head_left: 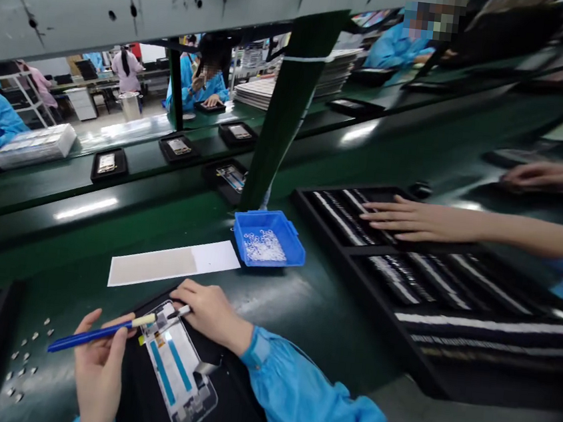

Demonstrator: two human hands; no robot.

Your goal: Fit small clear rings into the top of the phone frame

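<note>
Blue-handled tool (97, 334) being gripped in left hand (98, 370), pale tip being aimed at top edge of phone frame (177, 368). Frame being kept flat in black tray (234, 414) at near edge of green bench (311, 308), pinned at top corner by right hand (208, 311), fingers curled, nothing grasped. Judged best: tip being kept low and steady, pressure being applied lightly. Blue bin (268, 238) of small white parts being kept just beyond. Co-worker's hand (401, 218) being rested flat on parts tray (338, 244), well apart.
</note>
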